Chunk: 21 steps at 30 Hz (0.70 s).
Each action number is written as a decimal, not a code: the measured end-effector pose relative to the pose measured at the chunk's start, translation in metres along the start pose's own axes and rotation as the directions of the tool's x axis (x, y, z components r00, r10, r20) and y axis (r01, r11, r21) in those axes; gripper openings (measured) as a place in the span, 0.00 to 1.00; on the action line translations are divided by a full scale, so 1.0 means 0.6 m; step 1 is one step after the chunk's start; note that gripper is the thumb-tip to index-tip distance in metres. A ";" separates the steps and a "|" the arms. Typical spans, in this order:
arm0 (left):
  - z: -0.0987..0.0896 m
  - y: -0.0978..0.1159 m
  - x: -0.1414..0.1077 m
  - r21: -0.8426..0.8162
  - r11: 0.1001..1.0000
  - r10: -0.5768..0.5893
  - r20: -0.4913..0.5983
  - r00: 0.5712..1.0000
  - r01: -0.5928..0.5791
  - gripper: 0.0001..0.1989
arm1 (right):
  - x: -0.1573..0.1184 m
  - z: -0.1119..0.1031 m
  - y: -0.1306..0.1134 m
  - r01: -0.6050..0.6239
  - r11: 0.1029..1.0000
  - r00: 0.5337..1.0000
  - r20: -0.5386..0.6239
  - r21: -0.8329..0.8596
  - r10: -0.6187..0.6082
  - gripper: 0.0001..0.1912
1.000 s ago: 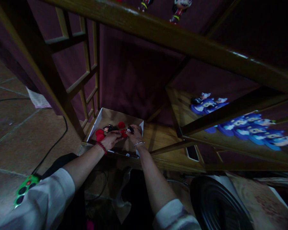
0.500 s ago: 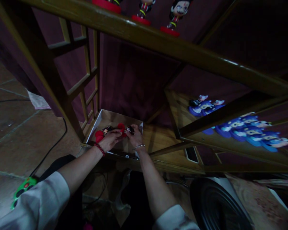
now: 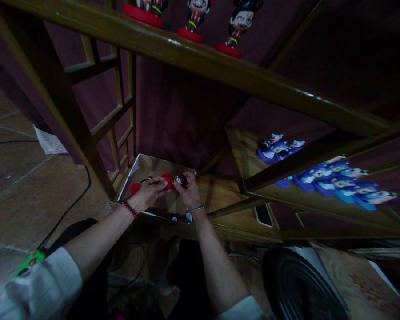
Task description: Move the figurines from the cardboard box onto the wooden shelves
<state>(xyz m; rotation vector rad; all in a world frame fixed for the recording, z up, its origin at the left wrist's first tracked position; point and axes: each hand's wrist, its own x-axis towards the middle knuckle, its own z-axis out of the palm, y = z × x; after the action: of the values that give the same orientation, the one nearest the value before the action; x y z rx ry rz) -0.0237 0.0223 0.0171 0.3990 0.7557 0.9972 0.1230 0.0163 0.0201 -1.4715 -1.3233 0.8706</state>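
Note:
Over a shallow cardboard box (image 3: 160, 162) on the low shelf, both my hands hold one small figurine (image 3: 179, 180) with dark hair and a red round base. My left hand (image 3: 149, 192) pinches the red base between thumb and fingers. The head end is gripped by my right hand (image 3: 189, 192), which partly covers it. Under and beside my left hand another red base (image 3: 135, 188) lies in the box, its figure mostly hidden by the hand.
Red-based figurines (image 3: 236, 26) stand on the shelf above. Blue-based figurines (image 3: 336, 178) crowd a shelf at the right. A phone (image 3: 264, 215) lies on the low shelf. On the floor are a black round stool (image 3: 300, 284) and a green object (image 3: 31, 261).
The held figurine is lifted slightly and shows more clearly between my hands. My left hand has shifted a little left, covering more of the figurine in the box. The view has tilted slightly.

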 end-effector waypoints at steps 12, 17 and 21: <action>0.008 0.013 -0.011 0.067 0.998 0.009 -0.003 1.000 -0.009 0.06 | -0.002 -0.005 -0.003 0.038 0.999 0.999 0.038 -0.014 -0.038 0.18; 0.003 0.011 -0.007 0.078 0.997 0.020 -0.007 1.000 -0.019 0.05 | -0.001 -0.004 0.001 0.079 0.997 0.995 0.058 -0.023 -0.078 0.17; 0.000 0.010 -0.007 0.084 0.996 0.023 -0.010 1.000 -0.022 0.04 | -0.002 -0.003 0.002 0.100 0.995 0.991 0.084 0.005 -0.100 0.17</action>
<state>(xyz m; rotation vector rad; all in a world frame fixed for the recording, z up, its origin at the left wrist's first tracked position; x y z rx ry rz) -0.0288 0.0219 0.0222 0.4756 0.8060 0.9917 0.1247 0.0152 0.0197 -1.3684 -1.4457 0.8756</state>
